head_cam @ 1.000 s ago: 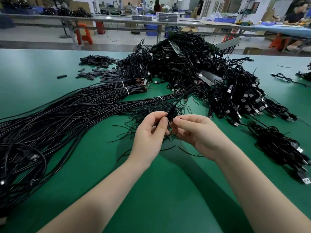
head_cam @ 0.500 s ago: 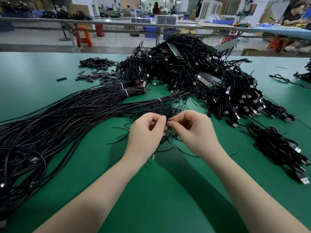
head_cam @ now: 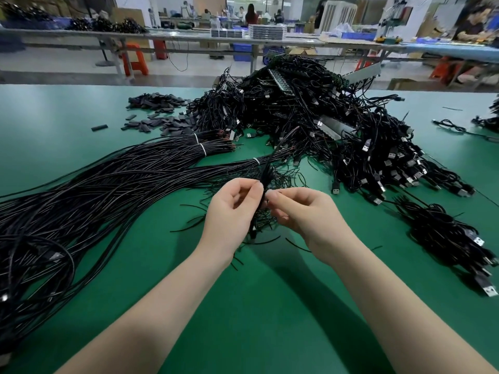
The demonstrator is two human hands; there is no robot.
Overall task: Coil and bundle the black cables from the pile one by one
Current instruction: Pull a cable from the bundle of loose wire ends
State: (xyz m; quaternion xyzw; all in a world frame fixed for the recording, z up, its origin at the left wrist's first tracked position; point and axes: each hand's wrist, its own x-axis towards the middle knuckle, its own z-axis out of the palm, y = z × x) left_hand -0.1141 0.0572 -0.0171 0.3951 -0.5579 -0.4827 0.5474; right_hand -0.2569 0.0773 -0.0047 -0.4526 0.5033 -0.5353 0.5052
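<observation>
The fingers (head_cam: pixel 253 188) of the left hand (head_cam: pixel 229 211) and those of the right hand (head_cam: pixel 305 214) pinched a thin black cable bundle (head_cam: pixel 266 176) between them, above the smooth green surface (head_cam: pixel 256 306). Bare room lay toward the body; a glossy tangled cable pile (head_cam: pixel 310 117) crowded beyond, long straight cables (head_cam: pixel 94 190) leftward.

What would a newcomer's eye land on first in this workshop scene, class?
First, the two hands at centre: the left hand and right hand pinch a small black cable bundle above the green table. Behind them rises a tangled pile of USB cables. Long straight cables tied with white ties sweep across the left side.
</observation>
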